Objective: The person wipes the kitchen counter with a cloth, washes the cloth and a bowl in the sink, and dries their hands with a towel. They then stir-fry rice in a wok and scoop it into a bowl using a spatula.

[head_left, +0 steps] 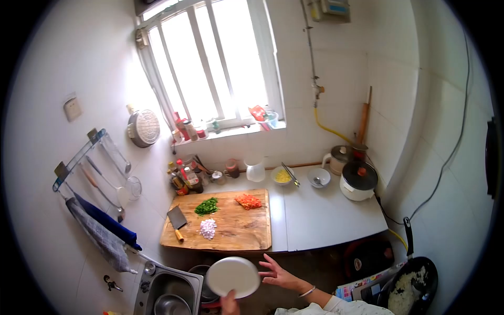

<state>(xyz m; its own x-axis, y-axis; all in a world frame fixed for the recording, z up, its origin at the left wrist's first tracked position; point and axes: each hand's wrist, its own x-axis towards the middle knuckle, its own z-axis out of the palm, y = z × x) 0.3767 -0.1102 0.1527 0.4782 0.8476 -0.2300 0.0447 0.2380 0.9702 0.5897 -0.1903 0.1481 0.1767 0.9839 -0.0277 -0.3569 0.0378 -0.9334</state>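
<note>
My left hand (229,304) grips the near edge of a white oval plate (233,276), which is held in front of the counter with its face up. To the right of the plate, my right hand (278,274) has its fingers spread and holds nothing. Beyond the plate lies a wooden cutting board (247,228). On it are chopped greens (207,206), diced red pepper (248,201), a pile of pinkish-white diced pieces (208,229), and a cleaver (177,218) at the left side.
A metal sink (197,286) is at lower left. At lower right, a black frying pan (431,275) holds white rice. Along the counter's back stand a bowl of yellow food (282,176) with chopsticks, another bowl (318,178), a lidded pot (358,190) and bottles (192,180).
</note>
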